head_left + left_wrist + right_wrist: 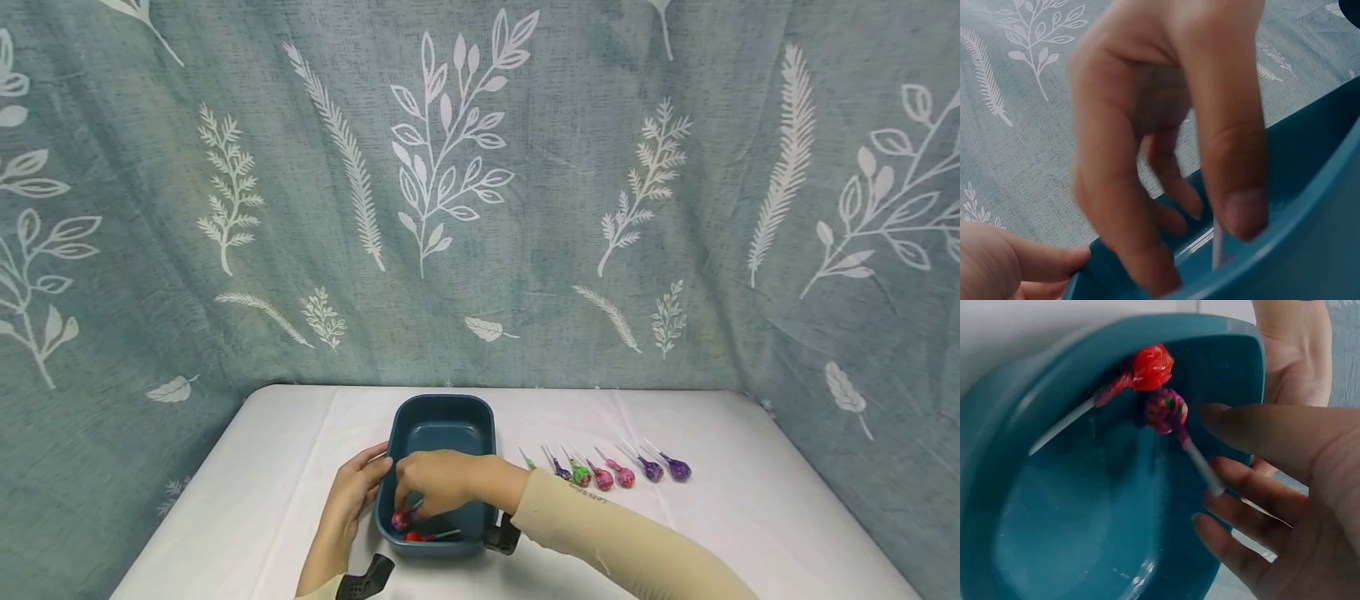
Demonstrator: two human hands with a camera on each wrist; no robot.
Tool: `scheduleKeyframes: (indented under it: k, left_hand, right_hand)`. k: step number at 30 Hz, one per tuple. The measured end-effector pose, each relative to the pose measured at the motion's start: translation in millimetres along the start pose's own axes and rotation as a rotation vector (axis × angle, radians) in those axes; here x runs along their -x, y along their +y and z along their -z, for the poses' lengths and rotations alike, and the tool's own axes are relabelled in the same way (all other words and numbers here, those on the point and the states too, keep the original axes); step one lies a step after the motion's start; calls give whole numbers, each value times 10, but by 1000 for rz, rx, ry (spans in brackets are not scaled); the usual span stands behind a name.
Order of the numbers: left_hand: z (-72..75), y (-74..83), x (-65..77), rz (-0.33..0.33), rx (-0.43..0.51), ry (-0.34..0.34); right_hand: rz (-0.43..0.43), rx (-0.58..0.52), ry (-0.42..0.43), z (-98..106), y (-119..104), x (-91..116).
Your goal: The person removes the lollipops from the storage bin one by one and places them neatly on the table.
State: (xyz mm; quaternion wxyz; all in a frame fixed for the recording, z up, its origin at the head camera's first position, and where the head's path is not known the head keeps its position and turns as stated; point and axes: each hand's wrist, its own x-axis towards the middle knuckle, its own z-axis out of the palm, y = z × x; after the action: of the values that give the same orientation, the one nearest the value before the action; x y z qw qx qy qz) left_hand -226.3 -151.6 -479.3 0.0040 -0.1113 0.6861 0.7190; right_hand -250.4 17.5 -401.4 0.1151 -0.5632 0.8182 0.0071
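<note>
A dark teal box [442,546] stands on the table with two lollipops in its near end. One lollipop with a red wrapper [1152,367] lies along the near wall. Beside it is a lollipop in a pink and green wrapper [1163,411], its white stick slanting up near the right fingertips. My right hand [438,483] reaches down into the box, its thumb and fingers spread apart around that stick without gripping it. At the box's left side, my left hand [354,492] rests with straight fingers touching the rim; some of its fingertips are hidden.
Several wrapped lollipops lie in a row to the right of the box, including a green one [581,475], a pink one [625,477] and a purple one [679,470]. The white table [315,433] ends at a leaf-patterned curtain [510,250].
</note>
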Motion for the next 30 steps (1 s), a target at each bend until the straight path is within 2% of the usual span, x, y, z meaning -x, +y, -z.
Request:
scheduleKeyframes:
  k: [2,6,9,14,23,30]
  left_hand:
    - [-2,2,-1,0,0,-3]
    - [-9,2,-10,10,-7,13]
    - [-11,-2,-15,10,-6,17]
    - [-15,-2,-7,17,-18,18]
    - [-20,-5,0,21,-26,23]
    - [-18,-15,11,12,-19,14]
  right_hand:
    - [35,49,3,-2,-9,-28]
    - [74,29,-72,7,-34,-68]
    - [36,-5,-131,12,-65,-88]
    - [-14,9,-184,-29,-112,-123]
    - [-43,38,-230,-101,-174,-156]
    - [-55,42,-232,-131,-212,-146]
